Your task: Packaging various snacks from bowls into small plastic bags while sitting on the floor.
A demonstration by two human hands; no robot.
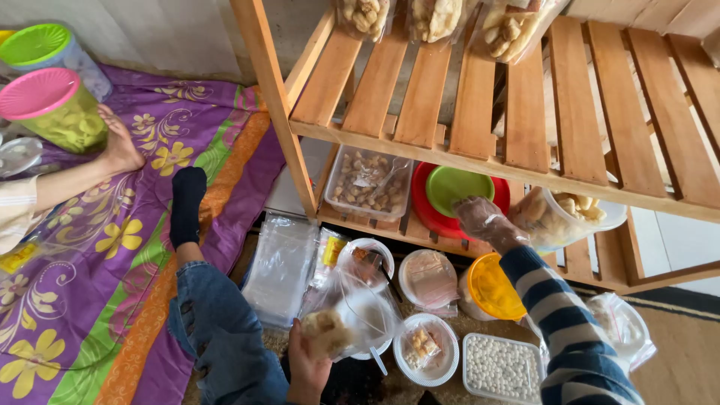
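Work area: the floor in front of a slatted wooden shelf unit (480,112), with a purple flowered mat (112,247) spread to the left.

My left hand (307,367) is low in the view, palm turned up, fingers closed around the bottom of a clear plastic bag (352,311) that holds a pale snack piece (324,330). The bag stands open above the hand.

My right arm, in a striped sleeve (562,315), extends forward and up to the lower shelf. My right hand (486,221), covered by a thin plastic glove, is loosely curled beside a clear tub of snacks (559,214) and just in front of a green lid on a red plate (450,191). I cannot tell whether it grips anything.

Round and rectangular containers (502,367) lie on the floor between both hands.
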